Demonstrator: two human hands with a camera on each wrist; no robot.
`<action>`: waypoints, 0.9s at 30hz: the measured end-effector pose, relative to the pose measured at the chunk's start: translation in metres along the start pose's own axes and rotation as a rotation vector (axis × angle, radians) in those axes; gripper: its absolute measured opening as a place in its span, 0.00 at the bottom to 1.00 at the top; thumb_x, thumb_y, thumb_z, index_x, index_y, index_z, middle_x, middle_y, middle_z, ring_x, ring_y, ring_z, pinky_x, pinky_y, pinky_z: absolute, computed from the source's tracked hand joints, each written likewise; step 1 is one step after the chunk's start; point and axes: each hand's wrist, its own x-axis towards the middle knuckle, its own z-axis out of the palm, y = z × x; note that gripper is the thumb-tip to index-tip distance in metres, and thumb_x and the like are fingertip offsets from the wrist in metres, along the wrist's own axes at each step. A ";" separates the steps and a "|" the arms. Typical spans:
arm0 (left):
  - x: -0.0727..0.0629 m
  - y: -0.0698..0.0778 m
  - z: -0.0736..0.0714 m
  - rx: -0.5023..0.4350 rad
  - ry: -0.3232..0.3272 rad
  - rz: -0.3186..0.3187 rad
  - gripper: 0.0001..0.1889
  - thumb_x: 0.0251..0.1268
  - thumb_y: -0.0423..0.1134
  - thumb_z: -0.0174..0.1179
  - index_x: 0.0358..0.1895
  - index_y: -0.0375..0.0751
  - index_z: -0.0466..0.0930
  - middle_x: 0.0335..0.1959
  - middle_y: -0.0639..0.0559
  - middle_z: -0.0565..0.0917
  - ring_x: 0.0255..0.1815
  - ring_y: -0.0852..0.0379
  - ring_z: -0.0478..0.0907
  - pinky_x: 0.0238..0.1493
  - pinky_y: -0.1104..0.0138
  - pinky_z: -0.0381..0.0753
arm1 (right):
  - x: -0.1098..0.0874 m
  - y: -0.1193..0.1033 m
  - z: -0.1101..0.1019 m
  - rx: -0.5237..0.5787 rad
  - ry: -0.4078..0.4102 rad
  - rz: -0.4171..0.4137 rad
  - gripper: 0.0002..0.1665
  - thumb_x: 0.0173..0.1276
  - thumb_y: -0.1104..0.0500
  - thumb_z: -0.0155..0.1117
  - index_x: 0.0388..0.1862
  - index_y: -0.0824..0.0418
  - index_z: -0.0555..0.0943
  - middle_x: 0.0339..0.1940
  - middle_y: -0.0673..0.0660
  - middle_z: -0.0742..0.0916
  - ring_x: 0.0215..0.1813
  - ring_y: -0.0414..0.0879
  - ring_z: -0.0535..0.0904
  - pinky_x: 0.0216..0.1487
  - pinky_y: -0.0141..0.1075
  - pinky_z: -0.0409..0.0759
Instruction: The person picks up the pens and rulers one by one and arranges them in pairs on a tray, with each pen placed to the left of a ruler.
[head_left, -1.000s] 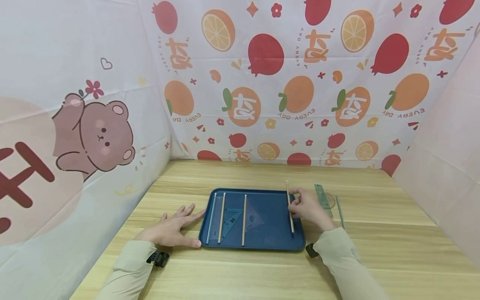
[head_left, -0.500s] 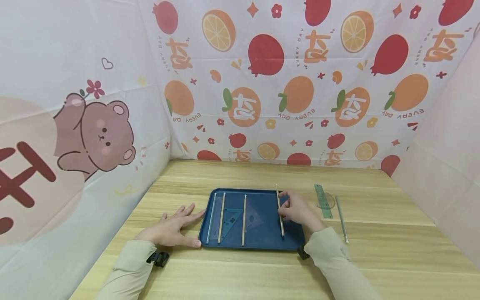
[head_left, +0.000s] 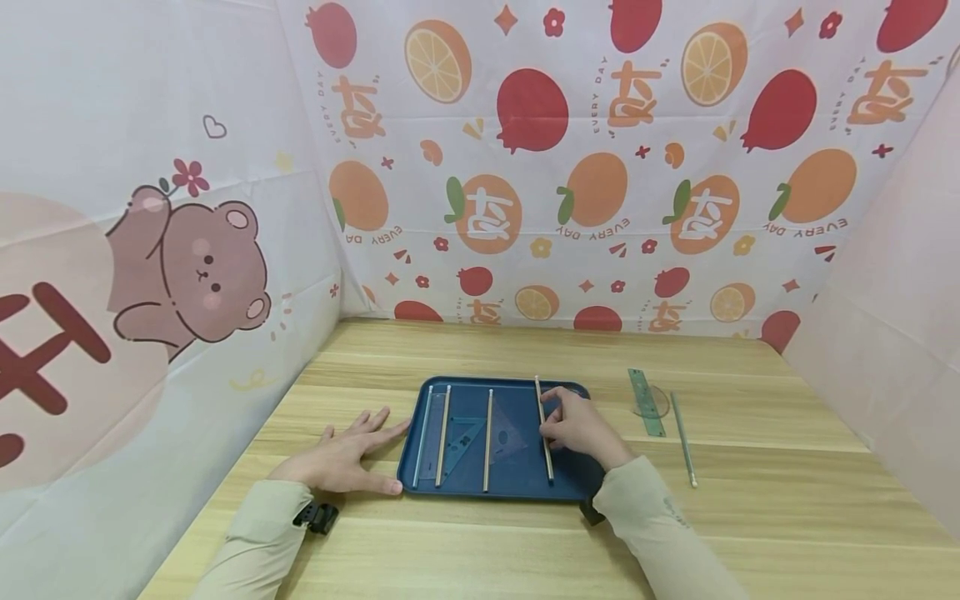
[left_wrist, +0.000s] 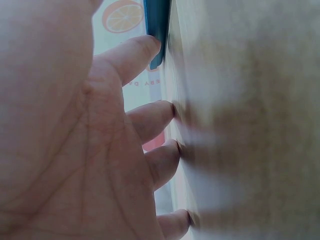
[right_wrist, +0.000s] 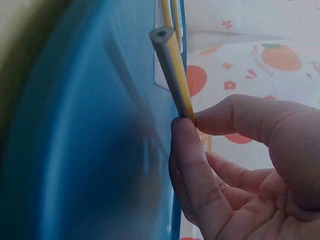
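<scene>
From the head camera, we see the right grip [head_left: 583,427] pinching a gold pencil [head_left: 547,457] between thumb and fingertips. The pencil runs front to back just left of that grip, over the blue tray [head_left: 525,483]. Inside the tray, moving leftward from the right grip, we find a clear set square [head_left: 513,440], a 2nd gold pencil [head_left: 488,442], a teal set square [head_left: 463,442], a 3rd gold pencil [head_left: 443,437], a translucent ruler [head_left: 432,442] and a teal pencil [head_left: 423,437]. To the right of the same grip, on the table [head_left: 480,550], lie a green ruler [head_left: 646,402], a round protractor [head_left: 662,402] overlapping it, and a green pencil [head_left: 682,437]. The left grip [head_left: 341,458] is spread at the tray's left side.

From the left wrist, we look across the left grip's palm: the fingers stand apart, 3 fingertips on the table and 1 against the tray's edge.

From the right wrist, we see the gold pencil's blunt near end jutting from the right grip's pinch, apart from the tray's surface. Below the pinch, the remaining fingers curl.
</scene>
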 end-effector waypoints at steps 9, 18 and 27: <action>0.000 0.000 0.000 0.002 -0.003 -0.005 0.55 0.58 0.67 0.75 0.87 0.58 0.60 0.89 0.31 0.48 0.88 0.22 0.39 0.71 0.14 0.33 | 0.000 -0.006 0.014 -0.005 -0.009 0.019 0.31 0.70 0.69 0.69 0.72 0.67 0.75 0.31 0.57 0.86 0.26 0.45 0.87 0.36 0.40 0.92; -0.001 0.001 0.000 0.000 -0.007 -0.007 0.55 0.58 0.68 0.75 0.87 0.58 0.60 0.89 0.31 0.47 0.88 0.22 0.39 0.71 0.14 0.33 | -0.002 -0.010 0.021 -0.004 -0.019 0.043 0.32 0.70 0.70 0.70 0.73 0.68 0.75 0.31 0.58 0.85 0.27 0.45 0.86 0.35 0.38 0.92; -0.001 0.001 0.000 0.006 -0.001 -0.003 0.55 0.58 0.68 0.75 0.87 0.58 0.60 0.89 0.32 0.48 0.88 0.22 0.40 0.71 0.14 0.34 | -0.002 -0.015 0.023 -0.047 -0.026 0.060 0.32 0.70 0.69 0.71 0.72 0.69 0.75 0.30 0.58 0.86 0.27 0.44 0.87 0.34 0.36 0.91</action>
